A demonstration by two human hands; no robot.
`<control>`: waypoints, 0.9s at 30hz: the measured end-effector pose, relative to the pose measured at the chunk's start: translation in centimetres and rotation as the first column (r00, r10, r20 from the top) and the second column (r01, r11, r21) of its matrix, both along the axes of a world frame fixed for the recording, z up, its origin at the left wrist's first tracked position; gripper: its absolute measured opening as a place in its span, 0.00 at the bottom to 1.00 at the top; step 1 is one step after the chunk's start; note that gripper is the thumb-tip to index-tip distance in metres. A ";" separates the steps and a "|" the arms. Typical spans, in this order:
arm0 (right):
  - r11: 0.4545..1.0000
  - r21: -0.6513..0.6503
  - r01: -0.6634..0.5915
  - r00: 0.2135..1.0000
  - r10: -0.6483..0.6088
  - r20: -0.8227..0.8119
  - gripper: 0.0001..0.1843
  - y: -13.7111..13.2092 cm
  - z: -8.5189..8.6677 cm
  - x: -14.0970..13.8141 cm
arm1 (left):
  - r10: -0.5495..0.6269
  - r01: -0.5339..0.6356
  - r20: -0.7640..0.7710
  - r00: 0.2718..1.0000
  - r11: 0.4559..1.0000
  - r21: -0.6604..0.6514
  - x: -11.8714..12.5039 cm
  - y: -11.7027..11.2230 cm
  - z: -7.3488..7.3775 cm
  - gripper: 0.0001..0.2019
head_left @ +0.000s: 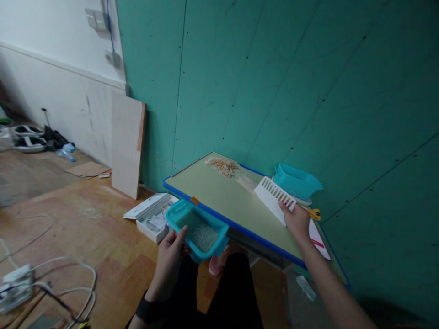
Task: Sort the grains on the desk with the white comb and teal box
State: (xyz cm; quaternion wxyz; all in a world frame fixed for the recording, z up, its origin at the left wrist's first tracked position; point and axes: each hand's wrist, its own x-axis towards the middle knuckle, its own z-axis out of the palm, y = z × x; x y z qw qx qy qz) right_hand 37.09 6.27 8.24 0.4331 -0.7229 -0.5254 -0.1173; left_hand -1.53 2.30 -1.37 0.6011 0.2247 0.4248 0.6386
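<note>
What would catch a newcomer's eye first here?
The teal plastic bin of pale grains, held by the left hand at the near rim of the green blue-edged table. On the tabletop the right hand grips a white slotted plastic scraper; a tan grain pile lies at the far end.

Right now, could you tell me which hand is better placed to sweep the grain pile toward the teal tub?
Probably the right: the right hand grips the white slotted scraper on the table, nearer the grain pile. The left hand is occupied holding the teal tub at the table's near edge.
</note>
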 end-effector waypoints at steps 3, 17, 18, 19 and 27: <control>0.999 -0.009 -0.044 0.999 0.043 -0.016 0.27 1.6 0.0 -0.2 | -0.011 0.011 -0.003 1.000 1.000 0.000 -0.1 0.0 0.2 0.27; 0.997 -0.053 -0.058 0.998 0.058 -0.005 0.21 9.6 -0.4 -3.8 | -0.005 0.005 0.003 1.000 1.000 -0.013 -0.2 -0.2 -0.1 0.27; 0.996 -0.048 -0.070 0.997 0.069 -0.016 0.21 9.9 -0.4 -4.1 | -0.017 0.017 0.000 1.000 1.000 -0.015 -0.3 -0.2 0.0 0.27; 0.995 -0.042 -0.086 0.996 0.085 -0.024 0.22 10.2 -0.4 -4.4 | -0.028 0.027 -0.004 1.000 0.999 -0.018 -0.3 -0.2 0.2 0.28; 0.984 -0.043 -0.173 0.984 0.171 -0.053 0.22 11.5 -0.5 -8.0 | -0.036 0.035 -0.034 0.999 0.999 -0.028 -0.4 -0.2 -0.1 0.27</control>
